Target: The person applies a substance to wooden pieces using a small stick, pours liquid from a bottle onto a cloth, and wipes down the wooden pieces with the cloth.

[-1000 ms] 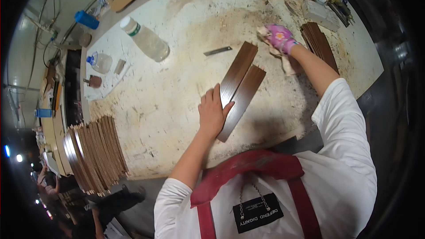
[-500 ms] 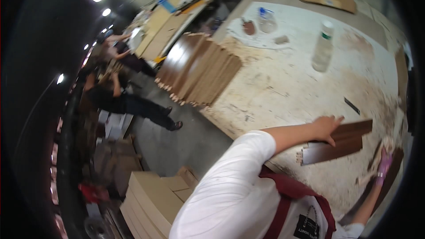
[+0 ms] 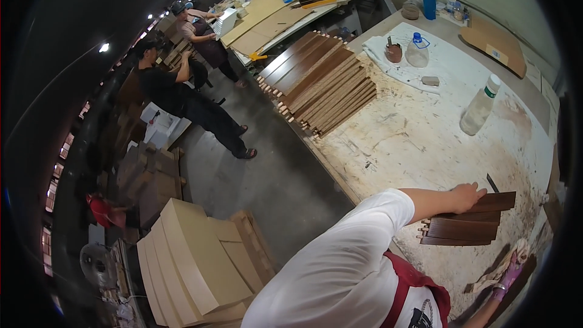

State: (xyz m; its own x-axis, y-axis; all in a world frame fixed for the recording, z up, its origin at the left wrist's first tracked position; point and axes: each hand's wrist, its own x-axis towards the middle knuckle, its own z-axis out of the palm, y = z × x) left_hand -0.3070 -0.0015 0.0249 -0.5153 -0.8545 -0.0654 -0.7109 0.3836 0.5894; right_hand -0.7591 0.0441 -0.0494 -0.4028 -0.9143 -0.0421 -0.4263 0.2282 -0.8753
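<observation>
My bare left hand [image 3: 467, 197] is closed over the far edge of a dark brown wooden board [image 3: 495, 202]. This board lies against other brown boards [image 3: 460, 229] with pale dowel-like pegs at their left ends, all on the worktable. My right hand [image 3: 513, 273], in a purple glove, grips a crumpled beige rag [image 3: 499, 267] near the table's right edge. Beside that hand runs another dark strip of wood [image 3: 516, 294], partly hidden by the wrist. A thin black tool [image 3: 492, 183] rests just beyond my left hand.
A large stack of pegged brown boards [image 3: 322, 82] sits at the table's far left. Farther back are a clear bottle [image 3: 480, 106], a blue-capped jug [image 3: 417, 51] and a brown pot [image 3: 393, 53]. Cardboard sheets [image 3: 194, 255] stand left of me; two people [image 3: 182, 91] stand across the aisle.
My view has swung, so the scene sits differently. My left hand's spread fingers have drawn together on the far board, which now sticks out farther right. The right hand still holds the rag.
</observation>
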